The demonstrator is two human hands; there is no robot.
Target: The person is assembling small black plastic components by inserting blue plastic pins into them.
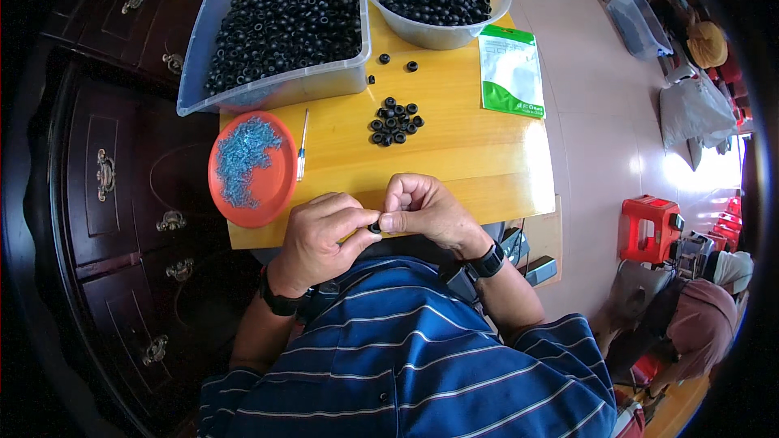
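Black rubber ring (pixel 374 228), small and round, pinched between thumb and forefinger tips of left hand (pixel 320 237) and right hand (pixel 426 212) at near edge of yellow wooden surface (pixel 454 146); fingers pressed together around it; loose heap of rings (pixel 394 122) mid-surface; orange round plate (pixel 280 182) of pale blue bits at left; thin pen-like tool (pixel 302 146) just beside it; clear rectangular tub (pixel 268 91) and clear round bowl (pixel 438 32), both full of rings, at far edge; green-white pouch (pixel 510 71) right.

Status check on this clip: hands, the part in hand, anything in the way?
Left hand and right hand pinch one small black ring together. Loose ring pile apart, mid-table. Nothing blocking.
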